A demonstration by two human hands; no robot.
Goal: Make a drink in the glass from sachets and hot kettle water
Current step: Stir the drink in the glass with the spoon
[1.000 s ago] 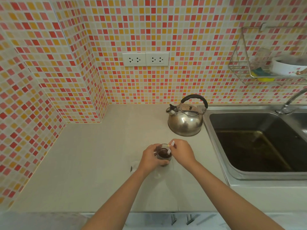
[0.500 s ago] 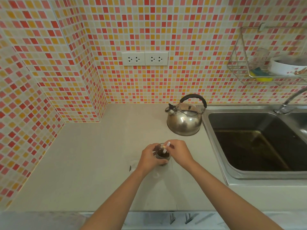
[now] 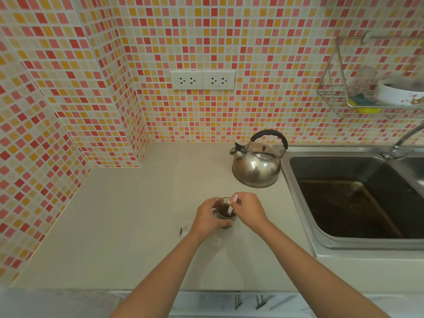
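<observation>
A small glass (image 3: pixel 225 213) of dark brown drink stands on the counter near the front. My left hand (image 3: pixel 207 218) is wrapped around its left side. My right hand (image 3: pixel 249 208) pinches a thin white stirrer (image 3: pixel 231 205) that slants down into the drink. A steel kettle (image 3: pixel 257 165) with a black handle sits behind the glass, spout pointing left. Pale torn sachet pieces (image 3: pixel 184 227) lie on the counter just left of my left hand, partly hidden by it.
A steel sink (image 3: pixel 358 196) fills the right side, its tap (image 3: pixel 400 143) at the back right. A wire rack (image 3: pixel 371 83) on the wall holds a white bowl and a sponge. Two sockets (image 3: pixel 203 79) sit on the tiled wall. The beige counter (image 3: pixel 128 214) stretches left.
The white stirrer has shifted inside the glass, its top swinging slightly left then back right. Both hands stay at the glass.
</observation>
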